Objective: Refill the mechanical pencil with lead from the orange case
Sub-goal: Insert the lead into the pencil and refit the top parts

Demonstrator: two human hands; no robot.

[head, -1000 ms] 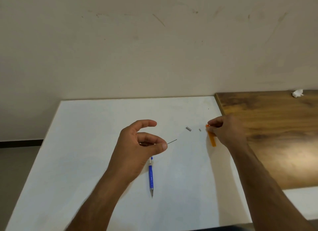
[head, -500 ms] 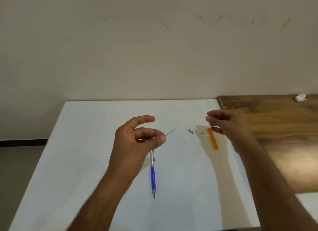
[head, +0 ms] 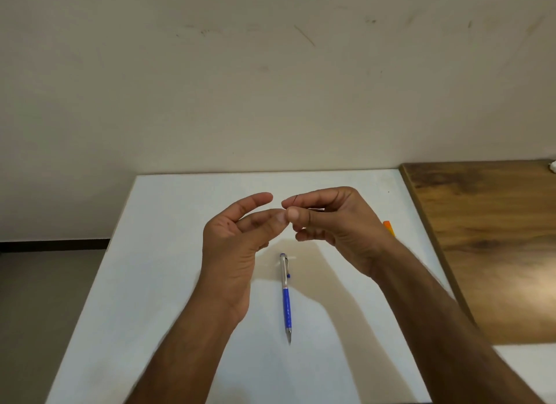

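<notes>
The blue and silver mechanical pencil (head: 285, 295) lies on the white table (head: 168, 253), tip toward me. Above it my two hands meet fingertip to fingertip. My left hand (head: 237, 241) keeps thumb and middle fingertip pressed together, index finger raised. My right hand (head: 334, 223) pinches thumb against index right beside them. A short end of the thin dark lead (head: 295, 197) pokes up at that meeting point; the rest is hidden by the fingers. The orange case (head: 388, 226) lies on the table, mostly behind my right wrist.
A dark wooden tabletop (head: 481, 238) adjoins the white table on the right, with a small white crumpled thing (head: 553, 166) at its far edge. A plain wall rises behind. Floor shows to the left of the table.
My right hand left the orange case on the table and moved left to my left hand's fingertips. The lead, earlier sticking out of the left pinch, now sits between both hands.
</notes>
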